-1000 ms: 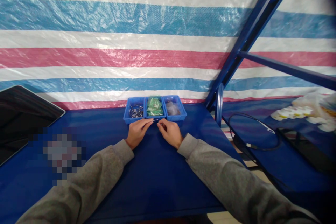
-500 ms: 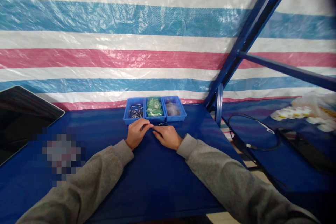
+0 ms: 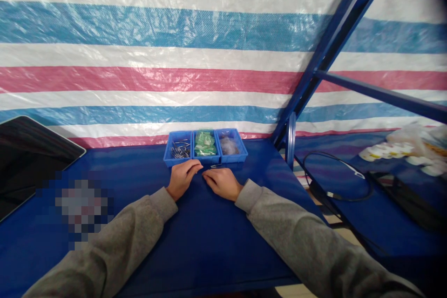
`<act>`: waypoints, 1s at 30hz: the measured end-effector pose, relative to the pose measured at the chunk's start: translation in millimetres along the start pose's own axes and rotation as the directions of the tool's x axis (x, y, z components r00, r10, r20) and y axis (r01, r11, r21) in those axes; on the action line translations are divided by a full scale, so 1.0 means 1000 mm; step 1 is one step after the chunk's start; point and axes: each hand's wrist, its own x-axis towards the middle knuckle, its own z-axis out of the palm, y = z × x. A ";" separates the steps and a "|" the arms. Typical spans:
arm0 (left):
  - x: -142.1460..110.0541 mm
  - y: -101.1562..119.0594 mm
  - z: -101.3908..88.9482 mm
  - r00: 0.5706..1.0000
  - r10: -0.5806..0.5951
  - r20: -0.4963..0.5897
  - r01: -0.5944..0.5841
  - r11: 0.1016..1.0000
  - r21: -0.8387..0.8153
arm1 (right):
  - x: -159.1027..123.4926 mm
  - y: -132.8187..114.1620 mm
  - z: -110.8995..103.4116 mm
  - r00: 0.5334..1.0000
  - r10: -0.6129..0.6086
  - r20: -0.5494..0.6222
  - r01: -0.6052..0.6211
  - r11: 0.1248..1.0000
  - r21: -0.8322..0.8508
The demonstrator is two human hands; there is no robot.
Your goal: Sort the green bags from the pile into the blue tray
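Note:
My left hand (image 3: 182, 179) is closed in a pinch just in front of the left blue bin (image 3: 167, 150), which holds several thin metal pieces (image 3: 181, 151). Across a narrow gap, my right hand (image 3: 224, 183) is closed too, its fingers curled under. Whatever either hand holds, if anything, is too small or hidden to make out. Behind my right hand a slim, shiny metal piece (image 3: 216, 165) lies on the table. Green packets (image 3: 205, 143) fill the middle bin (image 3: 206, 160); clear plastic bags (image 3: 229, 145) lie in the right bin (image 3: 243, 152).
A dark screen (image 3: 31, 158) stands at the left, near a blurred-out patch (image 3: 82, 205). Blue metal frame bars (image 3: 314, 70) rise at the right. Beyond them are a black cable (image 3: 335, 198), a dark flat device (image 3: 401, 198) and white items (image 3: 387, 150). A striped sheet (image 3: 157, 79) hangs behind.
My hands have drawn slightly apart; their fingertips were together and now a small gap separates them. My right fingers have curled in more. The bins have not moved.

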 end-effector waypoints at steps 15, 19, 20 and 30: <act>0.000 -0.008 0.003 0.997 0.072 0.009 -0.072 0.997 0.023 | 0.000 -0.005 -0.011 0.933 0.259 -0.248 -0.191 0.944 0.268; -0.001 -0.007 0.006 0.999 0.029 -0.042 -0.030 0.999 -0.024 | 0.000 -0.007 -0.013 0.944 0.222 -0.245 -0.148 0.946 0.289; -0.002 -0.006 0.007 0.998 0.034 -0.047 -0.036 0.999 -0.036 | 0.001 -0.006 -0.012 0.953 0.194 -0.232 -0.123 0.949 0.289; 0.003 -0.003 0.003 0.993 0.115 0.017 -0.115 0.993 -0.032 | 0.000 -0.002 -0.009 0.942 0.213 -0.259 -0.132 0.946 0.298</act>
